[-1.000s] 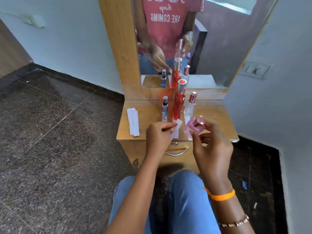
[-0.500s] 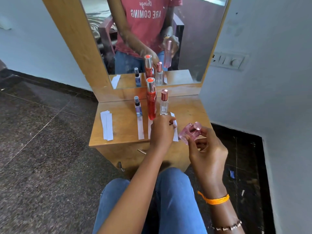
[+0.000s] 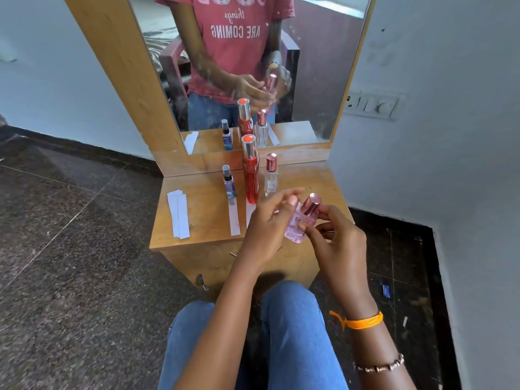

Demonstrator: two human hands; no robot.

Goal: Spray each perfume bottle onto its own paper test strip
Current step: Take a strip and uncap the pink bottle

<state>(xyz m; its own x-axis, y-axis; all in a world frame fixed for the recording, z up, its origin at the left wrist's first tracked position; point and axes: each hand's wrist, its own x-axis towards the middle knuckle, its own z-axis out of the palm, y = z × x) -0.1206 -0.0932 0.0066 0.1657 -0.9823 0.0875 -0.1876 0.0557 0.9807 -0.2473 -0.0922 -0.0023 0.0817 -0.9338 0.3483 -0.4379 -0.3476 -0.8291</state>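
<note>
My right hand (image 3: pixel 336 246) grips a pink perfume bottle (image 3: pixel 298 223) with a rose-gold cap, held above the front of the small wooden table (image 3: pixel 202 209). My left hand (image 3: pixel 267 229) is right beside it, fingers apart and reaching toward the cap, fingertips at the bottle's upper left. On the table stand a small blue bottle (image 3: pixel 229 182), a tall red bottle (image 3: pixel 250 170) and a clear bottle (image 3: pixel 271 175) with a rose-gold cap. A white paper strip (image 3: pixel 234 218) lies in front of the blue bottle. Strips in front of the other bottles are mostly hidden by my hands.
A stack of spare white strips (image 3: pixel 178 213) lies at the table's left side. A mirror (image 3: pixel 253 66) rises behind the bottles and reflects them. A grey wall with a switch plate (image 3: pixel 374 105) stands to the right. My knees in jeans sit below the table's front edge.
My left hand left the strip on the table and rose to the pink bottle. The right hand lifted the bottle more upright. The camera view shifted.
</note>
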